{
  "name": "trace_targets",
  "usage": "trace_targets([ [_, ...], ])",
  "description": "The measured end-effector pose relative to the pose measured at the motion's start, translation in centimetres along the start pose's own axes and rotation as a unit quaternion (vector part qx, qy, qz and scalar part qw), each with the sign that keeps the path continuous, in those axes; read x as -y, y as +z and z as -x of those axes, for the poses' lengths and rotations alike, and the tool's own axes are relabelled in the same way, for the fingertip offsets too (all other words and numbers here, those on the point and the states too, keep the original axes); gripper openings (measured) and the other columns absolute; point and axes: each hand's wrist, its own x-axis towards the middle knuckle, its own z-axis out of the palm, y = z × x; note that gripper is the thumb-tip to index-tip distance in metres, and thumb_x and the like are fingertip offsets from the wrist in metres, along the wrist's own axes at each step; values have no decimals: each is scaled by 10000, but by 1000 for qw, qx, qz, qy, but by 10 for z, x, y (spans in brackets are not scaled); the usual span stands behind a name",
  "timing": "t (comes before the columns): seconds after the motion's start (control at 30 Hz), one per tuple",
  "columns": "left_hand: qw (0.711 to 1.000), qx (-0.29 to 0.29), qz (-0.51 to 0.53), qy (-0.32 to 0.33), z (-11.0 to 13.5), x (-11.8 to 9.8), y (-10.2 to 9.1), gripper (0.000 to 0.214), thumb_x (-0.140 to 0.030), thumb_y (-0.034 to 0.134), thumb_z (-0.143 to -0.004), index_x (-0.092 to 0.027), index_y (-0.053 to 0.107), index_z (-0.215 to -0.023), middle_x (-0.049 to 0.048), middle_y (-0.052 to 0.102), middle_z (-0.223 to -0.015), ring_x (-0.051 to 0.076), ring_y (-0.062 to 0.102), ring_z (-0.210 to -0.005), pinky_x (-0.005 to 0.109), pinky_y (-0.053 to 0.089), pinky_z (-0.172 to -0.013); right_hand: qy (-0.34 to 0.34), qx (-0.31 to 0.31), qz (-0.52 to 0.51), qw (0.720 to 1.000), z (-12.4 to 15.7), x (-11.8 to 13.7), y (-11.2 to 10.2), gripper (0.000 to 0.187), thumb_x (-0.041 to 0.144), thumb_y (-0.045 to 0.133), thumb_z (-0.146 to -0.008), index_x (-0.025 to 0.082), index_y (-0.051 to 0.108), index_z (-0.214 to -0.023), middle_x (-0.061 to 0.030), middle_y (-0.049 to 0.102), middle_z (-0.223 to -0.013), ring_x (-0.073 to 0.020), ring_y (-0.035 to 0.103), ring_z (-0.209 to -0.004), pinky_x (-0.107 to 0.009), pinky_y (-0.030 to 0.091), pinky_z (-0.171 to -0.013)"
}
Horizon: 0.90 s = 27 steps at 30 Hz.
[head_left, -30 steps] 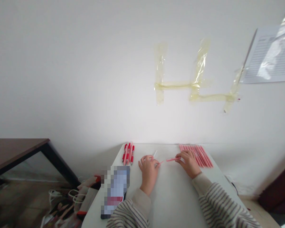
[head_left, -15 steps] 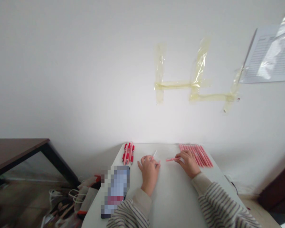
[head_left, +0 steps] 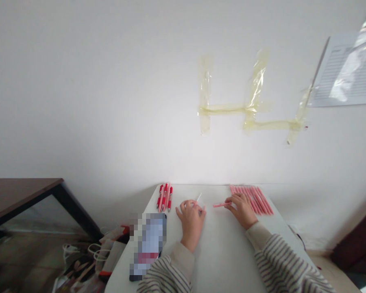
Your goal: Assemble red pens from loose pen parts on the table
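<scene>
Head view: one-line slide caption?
Right hand holds a pink pen barrel; left hand rests beside a thin white piece on a white table.

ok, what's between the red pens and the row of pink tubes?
Head view: both hands on the white table: the left hand beside a thin clear piece, the right hand holding one pink tube.

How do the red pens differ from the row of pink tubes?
The red pens are few, the pink tubes many. The red pens mix red with pale parts; the pink tubes are plain pink. The red pens lie left of the left hand, the pink tubes by the right hand. Both lie on the table.
</scene>
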Motion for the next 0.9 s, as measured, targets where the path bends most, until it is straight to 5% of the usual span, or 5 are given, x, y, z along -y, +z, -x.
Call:
trace_targets([
  [0.9, 994, 51, 87, 38, 4, -7, 11, 104, -270, 783, -718, -308, 800, -814, 58, 634, -1198, 297, 476, -1242, 615, 295, -1149, -29, 59, -7, 998, -2, 7, -5, 138, 417, 664, -905, 321, 751, -955, -46, 680, -960, -259, 577, -1006, -432, 443, -925],
])
